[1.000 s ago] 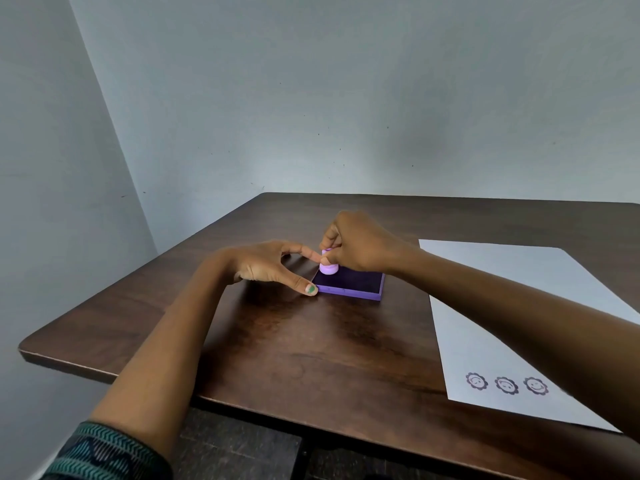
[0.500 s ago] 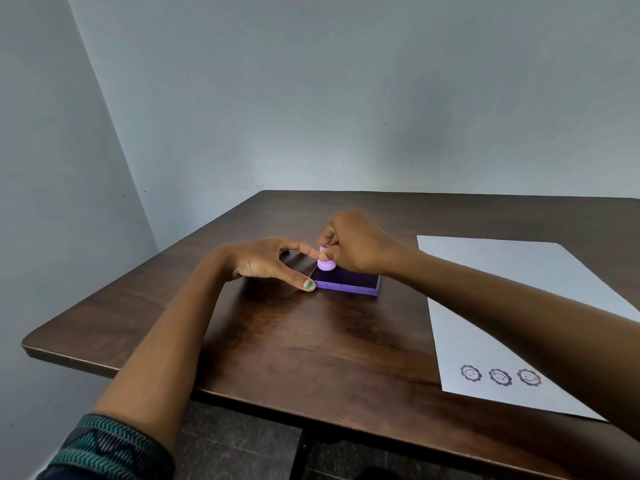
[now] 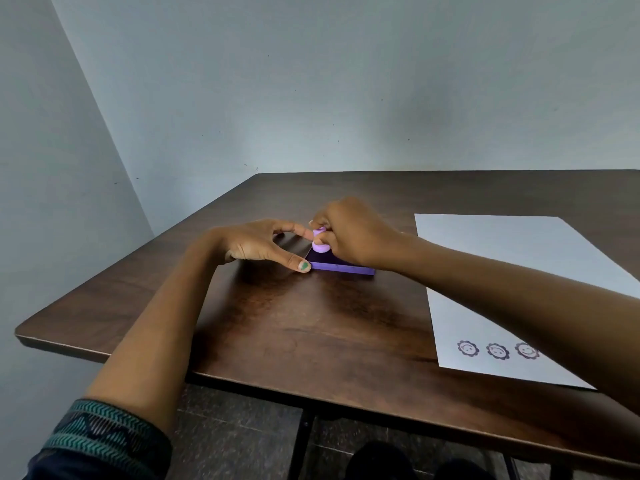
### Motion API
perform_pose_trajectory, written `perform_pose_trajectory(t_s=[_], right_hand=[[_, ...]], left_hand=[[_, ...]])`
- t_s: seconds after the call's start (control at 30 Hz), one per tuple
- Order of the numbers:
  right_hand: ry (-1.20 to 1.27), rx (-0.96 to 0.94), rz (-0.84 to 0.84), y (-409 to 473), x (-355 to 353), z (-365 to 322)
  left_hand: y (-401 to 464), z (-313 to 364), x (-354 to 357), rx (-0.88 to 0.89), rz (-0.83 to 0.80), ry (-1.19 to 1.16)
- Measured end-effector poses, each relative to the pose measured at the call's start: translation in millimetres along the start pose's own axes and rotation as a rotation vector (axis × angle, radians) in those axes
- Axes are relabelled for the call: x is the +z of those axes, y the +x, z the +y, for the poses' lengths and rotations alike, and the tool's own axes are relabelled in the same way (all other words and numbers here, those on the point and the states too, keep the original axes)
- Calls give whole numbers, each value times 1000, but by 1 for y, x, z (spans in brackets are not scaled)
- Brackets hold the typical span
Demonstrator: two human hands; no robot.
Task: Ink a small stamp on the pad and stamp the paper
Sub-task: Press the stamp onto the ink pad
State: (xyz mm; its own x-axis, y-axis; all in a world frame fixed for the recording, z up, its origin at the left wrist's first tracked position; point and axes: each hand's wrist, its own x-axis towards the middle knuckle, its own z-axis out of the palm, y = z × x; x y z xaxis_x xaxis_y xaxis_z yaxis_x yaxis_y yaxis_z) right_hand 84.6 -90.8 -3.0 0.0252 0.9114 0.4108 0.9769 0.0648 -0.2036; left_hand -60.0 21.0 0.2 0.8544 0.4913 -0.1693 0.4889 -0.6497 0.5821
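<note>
I see the dark counter (image 3: 311,334), then the paper (image 3: 491,251), its right part hidden by my forearm. My right hand (image 3: 349,233) grips the stamp (image 3: 320,244) on the pad (image 3: 341,266); left hand (image 3: 258,242) is open, bracing the pad. Three face prints (image 3: 497,350), no readable writing.

One table (image 3: 311,327), one paper (image 3: 491,258), one pad (image 3: 341,267), one stamp (image 3: 320,244), three stamped prints (image 3: 497,351), two hands (image 3: 254,244).
</note>
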Motion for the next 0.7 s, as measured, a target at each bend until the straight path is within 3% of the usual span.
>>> perform_pose_trajectory(t_s=[0.23, 0.4, 0.53, 0.7], right_hand=[[199, 80, 30, 2, -4, 7], [15, -30, 3, -1, 3, 5], [103, 36, 28, 0, -1, 4], [-21, -75, -1, -6, 5, -1]], left_hand=[[0, 0, 0, -2, -2, -5], [0, -1, -1, 5, -4, -7], [0, -1, 0, 6, -3, -6], [0, -2, 0, 12, -4, -7]])
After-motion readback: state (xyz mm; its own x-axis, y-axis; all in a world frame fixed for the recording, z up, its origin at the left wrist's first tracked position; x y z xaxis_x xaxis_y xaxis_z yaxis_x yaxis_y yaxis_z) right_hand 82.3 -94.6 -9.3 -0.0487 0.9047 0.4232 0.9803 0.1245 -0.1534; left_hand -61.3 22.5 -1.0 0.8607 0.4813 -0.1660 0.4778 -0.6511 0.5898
